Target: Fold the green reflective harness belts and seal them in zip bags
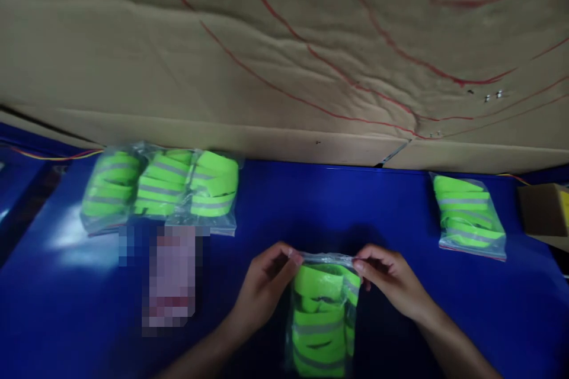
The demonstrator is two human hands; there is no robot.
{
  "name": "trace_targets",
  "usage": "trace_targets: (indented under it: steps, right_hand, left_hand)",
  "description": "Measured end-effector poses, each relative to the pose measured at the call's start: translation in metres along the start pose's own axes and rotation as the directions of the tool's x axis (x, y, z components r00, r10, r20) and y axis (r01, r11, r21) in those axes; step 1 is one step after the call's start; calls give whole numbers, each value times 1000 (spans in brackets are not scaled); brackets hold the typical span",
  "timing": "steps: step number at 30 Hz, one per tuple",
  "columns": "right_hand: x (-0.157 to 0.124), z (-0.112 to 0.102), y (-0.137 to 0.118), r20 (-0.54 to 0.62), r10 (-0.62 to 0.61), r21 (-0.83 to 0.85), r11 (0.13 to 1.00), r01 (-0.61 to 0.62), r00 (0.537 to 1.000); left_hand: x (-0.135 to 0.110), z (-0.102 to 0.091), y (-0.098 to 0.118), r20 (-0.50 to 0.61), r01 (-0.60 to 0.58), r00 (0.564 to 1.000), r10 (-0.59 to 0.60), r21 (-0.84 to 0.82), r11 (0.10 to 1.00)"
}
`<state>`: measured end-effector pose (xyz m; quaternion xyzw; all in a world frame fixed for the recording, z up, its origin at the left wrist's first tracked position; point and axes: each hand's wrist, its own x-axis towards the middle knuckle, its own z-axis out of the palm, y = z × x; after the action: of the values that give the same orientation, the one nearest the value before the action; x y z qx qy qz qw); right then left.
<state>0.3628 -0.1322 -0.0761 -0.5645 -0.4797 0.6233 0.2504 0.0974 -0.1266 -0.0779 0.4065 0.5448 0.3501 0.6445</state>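
Between my hands hangs a clear plastic bag (326, 258) with neon-green reflective straps (319, 331) inside, grey stripes running across them. My left hand (265, 287) pinches the bag's top left corner between thumb and fingers. At the top right corner, my right hand (391, 277) does the same, so the upper edge is stretched between them. The bag's lower end runs out of the bottom of the view.
Three similar filled bags (162, 183) lie side by side at the back left of the blue table (284, 201). One more bag (471, 216) lies at the right, near a small cardboard box (542, 210). A blurred-out pinkish item (172, 275) sits left. Behind stands a large cardboard sheet (267, 89) with red lines.
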Motion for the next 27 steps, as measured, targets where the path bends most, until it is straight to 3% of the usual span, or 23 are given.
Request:
trace_targets:
  steps: [3, 7, 12, 21, 25, 27]
  right_hand:
    - [1, 1, 3, -13, -16, -82, 997, 14, 1000]
    - [-3, 1, 5, -59, -139, -210, 970, 124, 989]
    - [-9, -5, 11, -55, -121, -197, 975, 108, 991]
    - [-6, -30, 25, -71, 67, -191, 978, -79, 995]
    - [-8, -35, 28, -84, 7, -256, 966, -28, 996]
    - [-10, -34, 32, -107, -59, -294, 956, 25, 992]
  left_hand:
    - [4, -2, 0, 13, 19, 1000, -19, -3, 1000]
    - [4, -2, 6, 79, 31, 996, -32, 15, 999]
    - [2, 2, 9, 280, 167, 952, -125, -131, 977]
    - [-1, -4, 6, 224, -112, 967, 121, -55, 992]
    - [-2, -6, 9, 319, -86, 939, 130, -149, 985]
    - [-3, -5, 10, 307, -49, 947, 99, -167, 985]
